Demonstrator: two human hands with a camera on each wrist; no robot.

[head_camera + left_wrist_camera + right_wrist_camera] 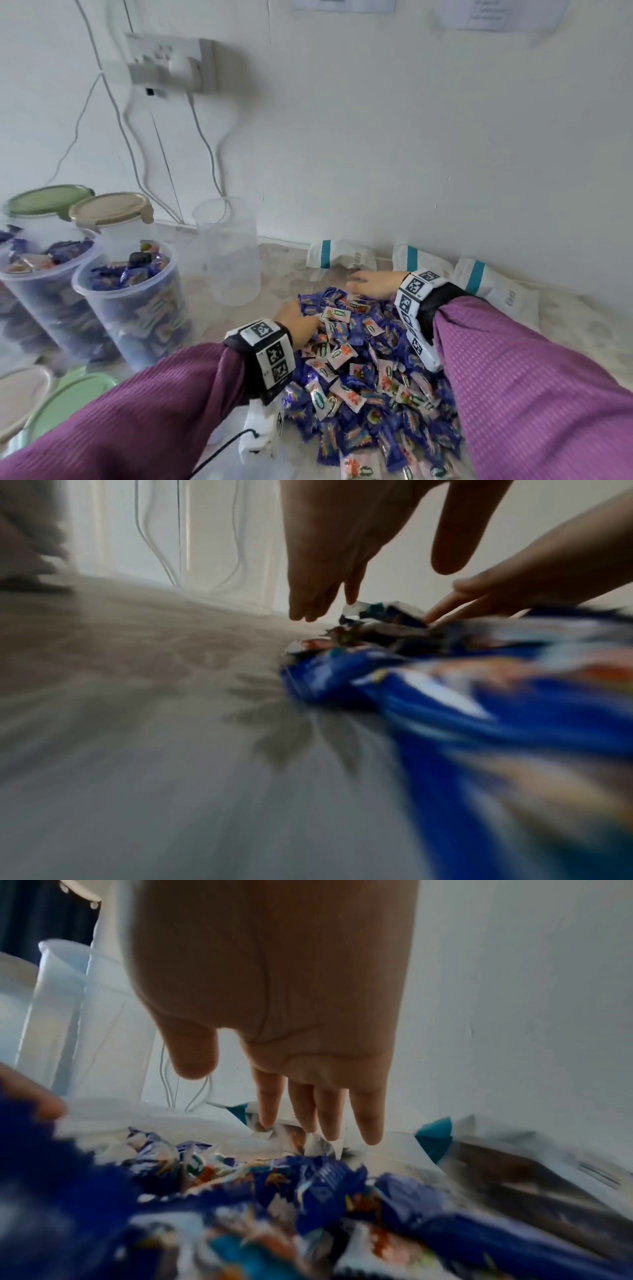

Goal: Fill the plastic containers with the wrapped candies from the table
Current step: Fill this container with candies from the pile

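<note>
A heap of wrapped candies, blue and white-pink, lies on the table right of centre. My left hand touches the heap's far left edge; the left wrist view shows its fingers straight and pointing down beside the candies. At the heap's far edge my right hand lies flat, its straight fingers touching wrappers. Neither hand holds anything. An empty clear container stands just left of the hands. Two containers full of candies stand at the far left.
A beige lid and a green lid lean behind the full containers. More lids lie at the lower left. White packets with teal stripes lie along the wall. Cables hang from a wall socket.
</note>
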